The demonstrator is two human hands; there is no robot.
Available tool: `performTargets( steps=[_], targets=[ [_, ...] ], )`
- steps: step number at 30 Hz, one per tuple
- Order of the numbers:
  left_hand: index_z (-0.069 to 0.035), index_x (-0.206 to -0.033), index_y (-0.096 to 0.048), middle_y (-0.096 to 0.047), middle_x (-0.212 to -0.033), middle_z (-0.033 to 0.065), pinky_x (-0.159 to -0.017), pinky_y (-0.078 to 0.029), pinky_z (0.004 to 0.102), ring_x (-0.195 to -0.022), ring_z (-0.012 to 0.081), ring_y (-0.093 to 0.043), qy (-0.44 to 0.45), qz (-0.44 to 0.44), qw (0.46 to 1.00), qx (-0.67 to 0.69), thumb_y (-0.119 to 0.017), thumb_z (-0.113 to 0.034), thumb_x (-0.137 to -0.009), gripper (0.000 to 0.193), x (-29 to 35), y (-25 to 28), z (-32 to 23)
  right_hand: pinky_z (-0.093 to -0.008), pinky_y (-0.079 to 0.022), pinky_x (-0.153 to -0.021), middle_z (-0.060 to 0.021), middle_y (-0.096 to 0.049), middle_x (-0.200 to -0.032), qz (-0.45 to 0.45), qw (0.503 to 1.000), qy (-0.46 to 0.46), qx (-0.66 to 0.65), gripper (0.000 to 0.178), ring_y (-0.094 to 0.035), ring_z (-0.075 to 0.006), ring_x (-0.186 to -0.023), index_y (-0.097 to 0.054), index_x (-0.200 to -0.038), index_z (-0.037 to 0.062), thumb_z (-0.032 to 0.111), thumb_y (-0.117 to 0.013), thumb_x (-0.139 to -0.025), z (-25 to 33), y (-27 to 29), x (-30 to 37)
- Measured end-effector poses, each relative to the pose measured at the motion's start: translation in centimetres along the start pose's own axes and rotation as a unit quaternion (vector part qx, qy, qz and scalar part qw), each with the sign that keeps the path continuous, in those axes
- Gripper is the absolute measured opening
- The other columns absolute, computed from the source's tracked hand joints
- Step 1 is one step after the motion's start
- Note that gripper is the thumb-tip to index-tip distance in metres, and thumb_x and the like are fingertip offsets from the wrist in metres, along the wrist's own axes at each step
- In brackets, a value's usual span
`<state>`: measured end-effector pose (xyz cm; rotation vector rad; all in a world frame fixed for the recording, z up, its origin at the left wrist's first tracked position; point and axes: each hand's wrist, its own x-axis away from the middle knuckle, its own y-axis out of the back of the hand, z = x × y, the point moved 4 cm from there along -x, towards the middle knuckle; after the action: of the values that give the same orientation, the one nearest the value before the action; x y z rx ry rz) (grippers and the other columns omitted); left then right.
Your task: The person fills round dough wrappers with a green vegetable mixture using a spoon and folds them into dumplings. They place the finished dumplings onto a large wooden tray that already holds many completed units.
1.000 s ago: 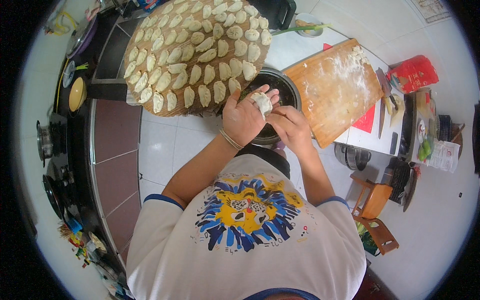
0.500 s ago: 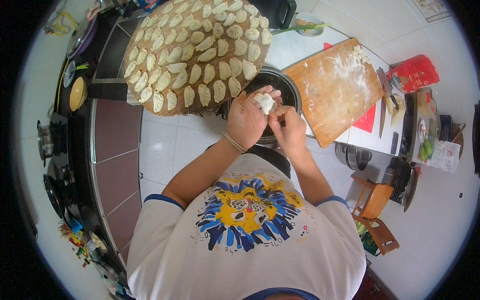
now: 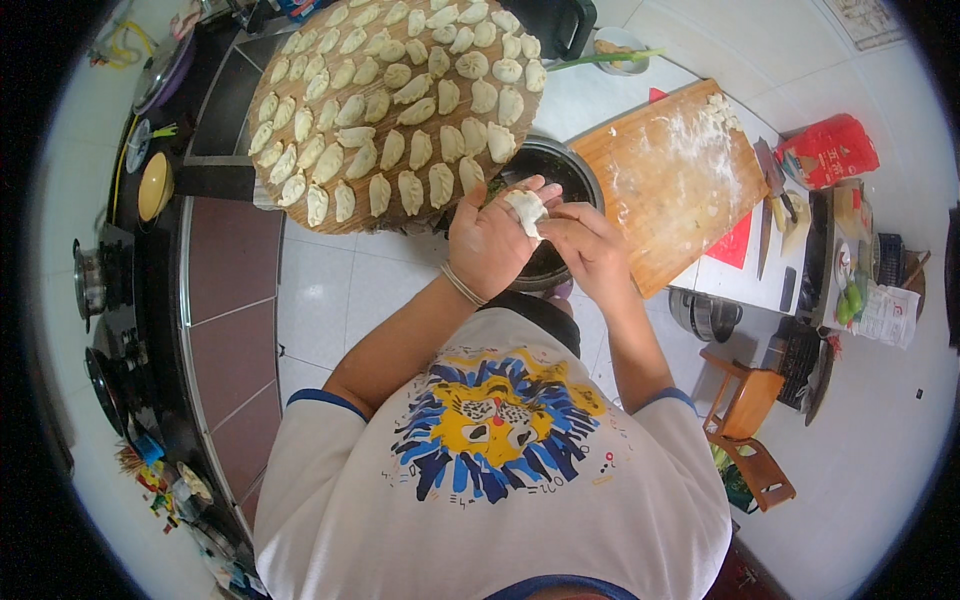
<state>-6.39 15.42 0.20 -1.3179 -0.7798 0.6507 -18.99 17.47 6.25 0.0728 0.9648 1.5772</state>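
A white dough dumpling (image 3: 525, 212) lies across the fingers of my left hand (image 3: 490, 247), which is palm up and cupped around it. My right hand (image 3: 592, 245) pinches the dumpling's right edge between thumb and fingertips. Directly below both hands stands a dark metal pot (image 3: 592, 172), with a dark greenish mix partly visible inside. To the upper left, a round wooden board (image 3: 362, 190) carries many pleated dumplings in rows. The underside of the held dumpling is hidden by my fingers.
At right, a floured wooden cutting board (image 3: 640, 170) overlaps a red mat (image 3: 732, 243) on the white counter, with dough pieces (image 3: 722, 108) at its far corner. Beside it are a knife (image 3: 766, 235) and a red bag (image 3: 828, 150). A bowl (image 3: 620, 48) stands behind; a wooden chair (image 3: 750, 400) is lower right.
My right hand has shifted slightly right, its fingers now laid over the dumpling's edge. The dumpling looks narrower and more folded. My left hand has barely moved.
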Motion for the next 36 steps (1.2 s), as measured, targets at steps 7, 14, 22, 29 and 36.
performTargets(
  steps=[7, 14, 22, 29, 36],
  targets=[
    [0.006, -0.131, -0.036, -0.040, -0.133, 0.0230, -0.108, -0.025, 0.0421, -0.125, 0.0308, -0.038, -0.047, 0.001, 0.982, -0.184, -0.023, -0.042, -0.094, 0.062, -0.6, 0.8, 0.4, -0.0301, -0.050, -0.053, -0.0103, -0.063, -0.075, -0.061, 0.983, -0.171, 0.010, 0.014, -0.063, -0.0266, -0.061, -0.060, -0.089, 0.0030, 0.002, -0.067, -0.077, -0.5, -1.3, 0.7],
    [0.007, -0.130, -0.037, -0.042, -0.131, 0.0214, -0.107, -0.026, 0.0406, -0.124, 0.0294, -0.039, 0.011, 0.026, 0.993, -0.114, -0.023, -0.040, -0.094, 0.061, -0.4, 0.4, -0.6, -0.0322, -0.052, -0.063, -0.0104, -0.065, -0.094, -0.004, 1.000, -0.025, 0.016, 0.015, -0.065, -0.0268, -0.077, -0.062, -0.091, 0.0052, 0.000, -0.064, -0.076, -0.2, 1.3, -0.7],
    [0.007, -0.129, -0.038, -0.045, -0.129, 0.0165, -0.106, -0.027, 0.0376, -0.121, 0.0252, -0.041, 0.026, 0.033, 0.991, -0.123, -0.024, -0.039, -0.094, 0.059, -0.5, 1.3, 0.4, -0.0309, -0.052, -0.063, -0.0110, -0.064, -0.093, 0.013, 0.998, -0.059, -0.009, 0.019, -0.064, -0.0263, -0.077, -0.063, -0.091, 0.0037, -0.001, -0.066, -0.073, -1.0, 0.5, -0.3],
    [0.005, -0.129, -0.038, -0.048, -0.127, 0.0166, -0.103, -0.032, 0.0373, -0.119, 0.0244, -0.045, 0.008, 0.012, 0.974, -0.228, -0.023, -0.039, -0.096, 0.058, -0.8, 2.4, 0.4, -0.0292, -0.051, -0.057, -0.0122, -0.065, -0.083, -0.015, 0.985, -0.166, -0.039, 0.018, -0.064, -0.0252, -0.069, -0.063, -0.092, 0.0027, -0.003, -0.063, -0.075, -0.4, 0.9, 0.1],
    [0.007, -0.129, -0.038, -0.049, -0.126, 0.0179, -0.097, -0.037, 0.0419, -0.115, 0.0292, -0.048, 0.101, 0.024, 0.959, -0.263, -0.025, -0.048, -0.094, 0.066, -0.3, 0.4, 0.2, -0.0305, -0.051, -0.061, -0.0061, -0.064, -0.087, 0.048, 0.999, -0.005, 0.007, 0.024, -0.063, -0.0247, -0.074, -0.067, -0.091, 0.0090, -0.003, -0.064, -0.069, -1.1, 2.4, -1.3]
  ],
)
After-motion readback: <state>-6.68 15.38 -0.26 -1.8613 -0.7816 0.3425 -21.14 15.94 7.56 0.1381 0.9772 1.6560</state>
